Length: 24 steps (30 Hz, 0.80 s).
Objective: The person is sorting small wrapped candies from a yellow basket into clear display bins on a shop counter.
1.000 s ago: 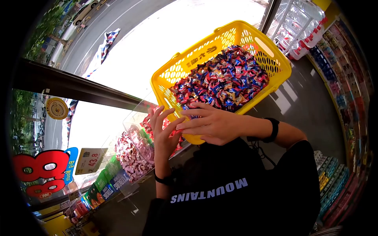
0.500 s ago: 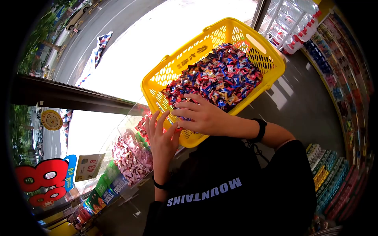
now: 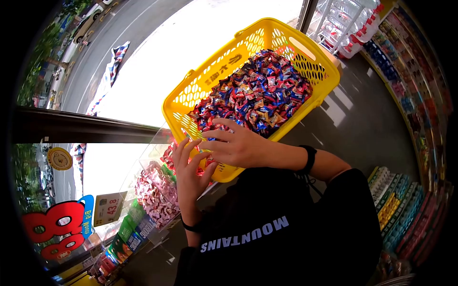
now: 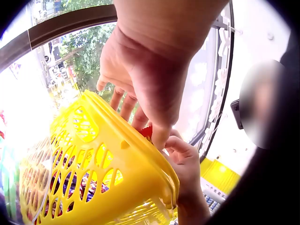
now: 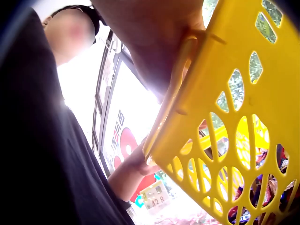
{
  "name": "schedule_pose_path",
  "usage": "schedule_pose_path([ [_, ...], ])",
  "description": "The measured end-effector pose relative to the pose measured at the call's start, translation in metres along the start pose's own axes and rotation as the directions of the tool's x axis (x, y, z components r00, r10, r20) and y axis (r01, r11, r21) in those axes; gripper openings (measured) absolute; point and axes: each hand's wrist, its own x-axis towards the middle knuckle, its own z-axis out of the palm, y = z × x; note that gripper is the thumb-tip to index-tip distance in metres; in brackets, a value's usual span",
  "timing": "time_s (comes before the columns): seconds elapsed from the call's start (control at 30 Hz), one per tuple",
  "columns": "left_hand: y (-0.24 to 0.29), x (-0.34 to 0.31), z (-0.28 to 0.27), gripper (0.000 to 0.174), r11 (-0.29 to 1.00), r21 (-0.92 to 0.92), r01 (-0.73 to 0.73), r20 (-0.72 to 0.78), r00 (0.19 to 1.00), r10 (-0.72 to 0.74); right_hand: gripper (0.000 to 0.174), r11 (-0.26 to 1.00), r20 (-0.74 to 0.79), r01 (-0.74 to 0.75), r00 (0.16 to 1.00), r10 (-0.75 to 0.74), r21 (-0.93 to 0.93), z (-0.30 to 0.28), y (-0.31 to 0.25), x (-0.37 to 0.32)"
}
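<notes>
In the head view, both hands meet over the near corner of a yellow plastic basket [image 3: 312,105], which holds a large heap of blue, red and gold wrapped candies [image 3: 257,95]. My left hand [image 3: 188,174] pinches a small red wrapped candy [image 4: 146,131] between thumb and index finger, its other fingers spread. My right hand [image 3: 234,145] comes in from the right, palm down, with a curled finger and thumb at the same candy; its other fingers fan out over the heap. The right thumb is hidden from above.
Beside the basket, a clear bin holds pink wrapped sweets [image 3: 155,195]. A price card [image 3: 109,208] and green and blue boxes [image 3: 126,231] stand left of it, by the window frame [image 3: 95,127]. Stocked shelves [image 3: 415,86] line the right; bottled water [image 3: 348,28] is at the back.
The head view has shifted, so the basket and hands appear farther left. Both hands stay together at the basket's near corner, with only small finger movement.
</notes>
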Motion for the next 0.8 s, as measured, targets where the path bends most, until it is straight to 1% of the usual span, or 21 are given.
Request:
schedule_pose_path([
  [0.1,0.001,0.002,-0.007,0.028,0.997,-0.070,0.039,0.055,0.998,-0.035,0.014,0.999,-0.016,0.024,1.000,-0.024,-0.022,0.001,0.000,-0.002],
  [0.23,-0.002,0.001,-0.011,0.028,0.996,-0.089,0.028,0.037,0.999,-0.025,0.015,0.997,-0.013,0.028,0.999,-0.029,-0.067,-0.006,-0.003,0.001],
  [0.33,-0.003,0.001,-0.010,0.027,0.993,-0.115,0.023,0.026,0.999,-0.020,0.016,0.997,-0.061,0.037,0.997,-0.041,-0.074,-0.006,-0.003,-0.001],
  [0.43,-0.007,-0.003,-0.012,0.030,0.995,-0.095,0.008,-0.008,1.000,-0.009,0.019,0.999,0.008,-0.011,1.000,0.012,-0.047,-0.011,-0.004,0.001],
  [0.5,-0.009,-0.007,-0.016,0.031,0.996,-0.067,0.051,-0.065,0.996,-0.055,0.025,0.999,0.044,-0.050,0.998,0.050,-0.021,-0.011,-0.002,0.001],
  [0.57,-0.017,-0.014,-0.016,0.035,0.994,-0.015,0.110,-0.142,0.984,-0.111,0.025,0.995,0.047,-0.097,0.994,0.097,-0.013,-0.010,-0.001,0.000],
  [0.6,-0.019,-0.017,-0.018,0.034,0.987,0.012,0.161,-0.174,0.972,-0.157,0.026,0.993,0.052,-0.118,0.992,0.118,-0.009,-0.010,-0.001,0.001],
  [0.7,-0.041,-0.036,-0.012,0.030,0.961,0.106,0.257,-0.281,0.935,-0.218,0.023,0.988,0.073,-0.154,0.985,0.153,0.007,-0.011,0.000,0.003],
  [0.8,-0.063,-0.064,0.000,0.032,0.929,0.184,0.322,-0.301,0.918,-0.259,0.021,0.981,0.103,-0.186,0.978,0.180,0.051,-0.011,0.000,0.007],
])
